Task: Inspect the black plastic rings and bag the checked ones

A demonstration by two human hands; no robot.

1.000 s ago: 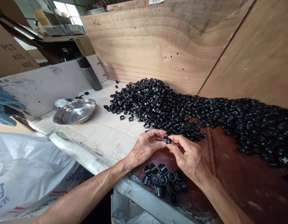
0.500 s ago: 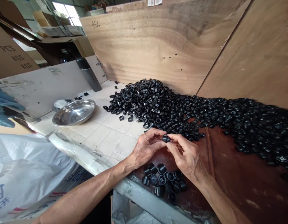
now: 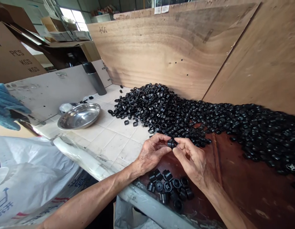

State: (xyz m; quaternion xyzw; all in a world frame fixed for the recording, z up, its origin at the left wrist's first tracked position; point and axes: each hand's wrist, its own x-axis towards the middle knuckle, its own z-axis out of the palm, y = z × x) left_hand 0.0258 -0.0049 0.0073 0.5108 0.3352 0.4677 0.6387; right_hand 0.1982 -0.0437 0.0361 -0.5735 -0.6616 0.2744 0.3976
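Between my two hands is a small black plastic cap-like part, pinched by the fingertips from both sides. My left hand grips its left side with thumb and fingers. On its right side, my right hand closes thumb and forefinger; the fingertips partly cover it. Beneath the hands, a small cluster of similar black parts lies on the reddish-brown board. Beyond the hands rises a heap of black rings. Round black pieces, some with a cross-shaped centre, form another pile on the right.
A shiny metal bowl sits on the tiled surface at the left, with a dark flask behind it. Wooden panels wall the back. A blue cloth glove hangs at the left, above white sacks.
The view has shifted slightly, so everything sits a little lower and further right. Both hands keep their pinch, and the black part appears slightly turned between the fingertips.
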